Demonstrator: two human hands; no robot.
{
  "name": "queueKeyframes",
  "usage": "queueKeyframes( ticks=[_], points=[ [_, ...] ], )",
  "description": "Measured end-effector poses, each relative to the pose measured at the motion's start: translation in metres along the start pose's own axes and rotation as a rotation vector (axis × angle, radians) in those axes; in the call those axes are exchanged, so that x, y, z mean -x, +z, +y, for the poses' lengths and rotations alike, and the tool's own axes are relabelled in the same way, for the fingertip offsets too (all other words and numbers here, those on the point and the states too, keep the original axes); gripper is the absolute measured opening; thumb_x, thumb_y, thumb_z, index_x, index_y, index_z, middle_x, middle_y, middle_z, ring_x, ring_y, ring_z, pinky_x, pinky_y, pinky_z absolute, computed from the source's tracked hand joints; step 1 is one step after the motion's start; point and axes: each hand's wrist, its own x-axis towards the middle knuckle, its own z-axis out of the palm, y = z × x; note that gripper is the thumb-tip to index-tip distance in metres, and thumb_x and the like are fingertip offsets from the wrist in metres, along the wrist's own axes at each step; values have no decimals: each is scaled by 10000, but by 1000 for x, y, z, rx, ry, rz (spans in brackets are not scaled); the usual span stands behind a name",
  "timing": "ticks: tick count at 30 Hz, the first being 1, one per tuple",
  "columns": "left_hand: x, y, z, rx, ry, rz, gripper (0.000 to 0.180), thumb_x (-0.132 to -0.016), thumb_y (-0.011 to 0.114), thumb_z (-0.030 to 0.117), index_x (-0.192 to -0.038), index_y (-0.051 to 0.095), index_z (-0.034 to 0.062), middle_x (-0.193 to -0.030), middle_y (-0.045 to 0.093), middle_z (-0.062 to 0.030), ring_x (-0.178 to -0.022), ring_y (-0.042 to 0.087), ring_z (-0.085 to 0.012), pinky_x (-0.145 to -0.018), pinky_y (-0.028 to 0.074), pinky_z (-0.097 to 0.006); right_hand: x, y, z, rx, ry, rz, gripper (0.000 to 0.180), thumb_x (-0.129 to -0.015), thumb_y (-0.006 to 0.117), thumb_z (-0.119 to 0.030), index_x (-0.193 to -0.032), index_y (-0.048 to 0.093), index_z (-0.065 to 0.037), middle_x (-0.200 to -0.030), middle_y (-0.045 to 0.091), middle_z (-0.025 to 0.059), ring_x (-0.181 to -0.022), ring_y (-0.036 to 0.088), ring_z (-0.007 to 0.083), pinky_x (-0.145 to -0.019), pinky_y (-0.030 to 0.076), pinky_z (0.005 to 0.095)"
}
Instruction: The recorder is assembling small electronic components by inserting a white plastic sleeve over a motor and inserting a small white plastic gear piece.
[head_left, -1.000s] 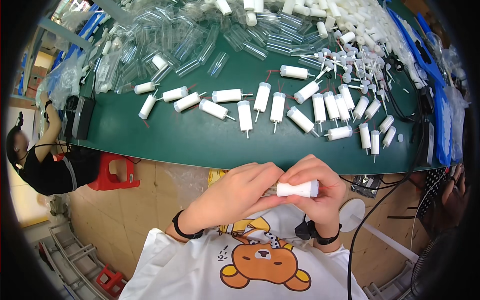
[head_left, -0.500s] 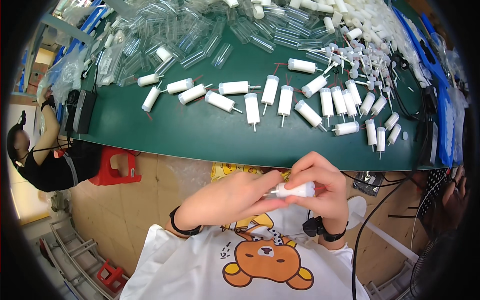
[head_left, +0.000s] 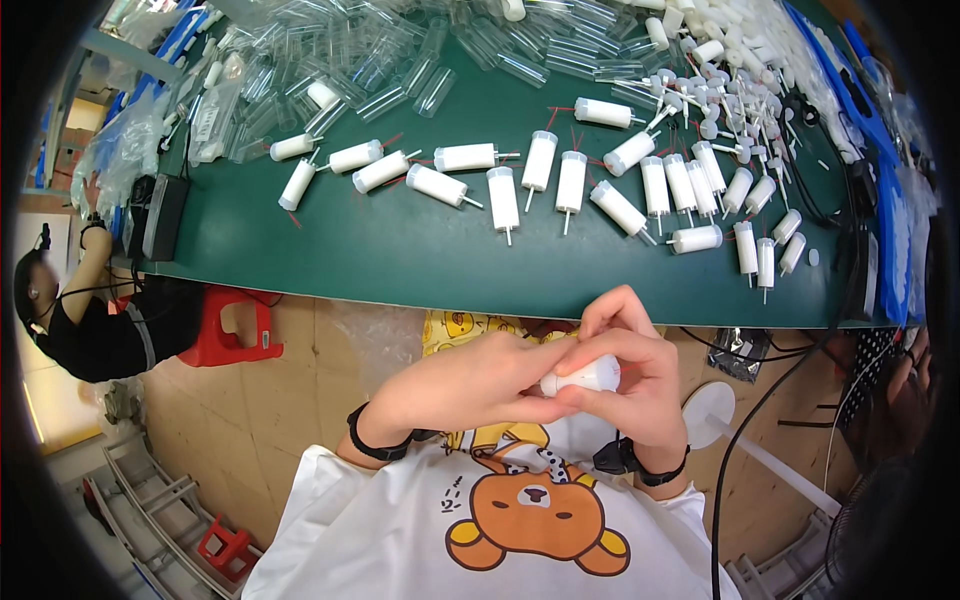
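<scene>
Just in front of the table edge, both hands hold one white cylinder (head_left: pixel 592 375) between them. My right hand (head_left: pixel 640 385) pinches it around its body with thumb and fingers. My left hand (head_left: pixel 490 380) is closed on its left end, and the fingers hide that end. A bit of red wire shows at the cylinder's right end, beside my right fingers. Several similar white cylinders with clear end caps, thin white stems and red wires lie across the green table (head_left: pixel 400 265), such as a white cylinder (head_left: pixel 571 182) beyond my hands.
Clear plastic tubes (head_left: pixel 380 103) are heaped at the back left. Disc-ended white stems (head_left: pixel 712 110) and loose white cylinders pile at the back right. A black box (head_left: pixel 166 218) stands at the left edge. Another person (head_left: pixel 95 300) sits left, near a red stool (head_left: pixel 235 325).
My hands have moved slightly left with the cylinder, which has turned a little. The stem seen earlier at its left end is now hidden by my left fingers.
</scene>
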Motion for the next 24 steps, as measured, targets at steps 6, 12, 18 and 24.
queueKeyframes(
  ticks=[6,12,18,24],
  points=[
    [1,4,1,117,-48,19,305,-842,593,195,-1053,487,3,-698,582,-138,-580,592,-266,-539,448,-331,1,7,-1,-96,37,31,206,-684,766,-54,-876,692,-64,-918,403,25,-841,431,120,-727,380,240],
    [-3,20,1,215,-28,138,352,-888,558,230,-1150,452,21,-745,558,-94,-601,572,-178,-559,444,-302,3,4,3,-70,-36,150,353,-708,747,-39,-1033,617,3,-978,469,62,-872,481,144,-782,413,274],
    [0,21,10,687,-132,-14,281,-944,427,151,-1174,377,-4,-884,537,-91,-747,562,-127,-666,467,-287,6,2,8,27,-356,338,359,-781,593,45,-1128,503,49,-1053,523,137,-954,548,203,-844,442,320],
    [-5,37,0,1046,66,14,339,-986,344,223,-1247,316,10,-851,521,-88,-729,527,-137,-667,413,-278,8,8,4,-119,-302,280,283,-801,510,76,-1082,527,51,-1094,579,212,-1012,583,264,-872,456,368]
  ],
)
